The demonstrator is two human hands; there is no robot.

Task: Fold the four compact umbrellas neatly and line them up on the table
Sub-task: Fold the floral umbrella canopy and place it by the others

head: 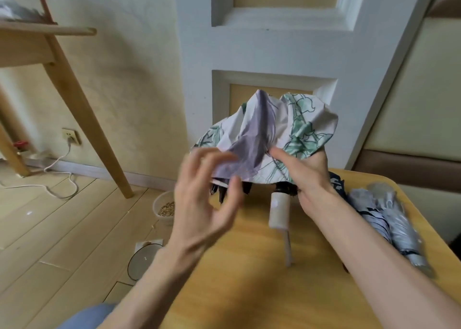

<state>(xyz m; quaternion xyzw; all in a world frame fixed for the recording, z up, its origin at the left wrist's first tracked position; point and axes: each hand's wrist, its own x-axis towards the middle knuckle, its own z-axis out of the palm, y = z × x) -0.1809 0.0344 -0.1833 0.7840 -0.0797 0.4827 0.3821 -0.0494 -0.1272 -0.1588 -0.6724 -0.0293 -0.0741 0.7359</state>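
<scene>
Head view: my right hand [309, 176] is gripping the umbrella [299, 124] to steady it — my left hand [207, 196], fingers loose, is reaching for a pleat.

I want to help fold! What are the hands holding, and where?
The right hand grips the flowery umbrella by its bunched cloth; the blurred left hand is at the cloth's edge, grip unclear.

bare tabletop [249, 293] open on the near side of the pale umbrella handle [279, 210], floral canopy [287, 129] bunched right above the handle, left hand [207, 191] close on the handle's left, right hand [309, 176] gripping cloth on the handle's right, two folded umbrellas [384, 219] crowding the table edge farther right, white pillar [274, 54] behind
</scene>
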